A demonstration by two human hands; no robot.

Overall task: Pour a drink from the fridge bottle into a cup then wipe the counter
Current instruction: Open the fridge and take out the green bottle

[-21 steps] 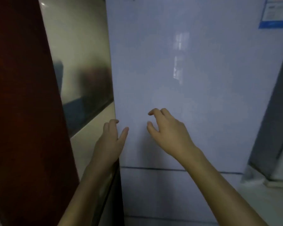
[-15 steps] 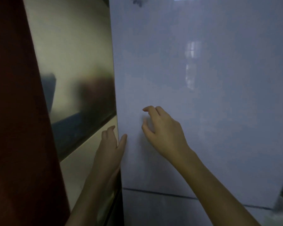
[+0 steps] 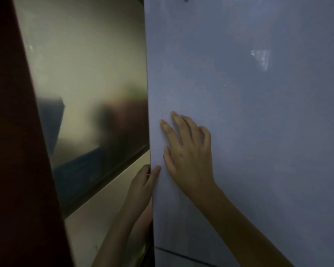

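Note:
The pale blue-grey fridge door (image 3: 258,132) fills the right of the head view and looks closed. My left hand (image 3: 142,185) grips the door's left edge, its fingers curled behind the edge and its thumb on the front face. My right hand (image 3: 187,151) rests on the door front just right of that edge, with its fingers spread and slightly bent. The bottle, the cup and the counter are out of sight.
The fridge's shiny metallic side panel (image 3: 89,83) stands to the left of the door. A dark red-brown surface (image 3: 14,151) rises close by at the far left. A seam (image 3: 181,256) low on the front marks a lower door.
My left hand has gone from hovering beside the door edge to gripping it. My right hand has moved in and settled on the door front. The view has come closer to the fridge.

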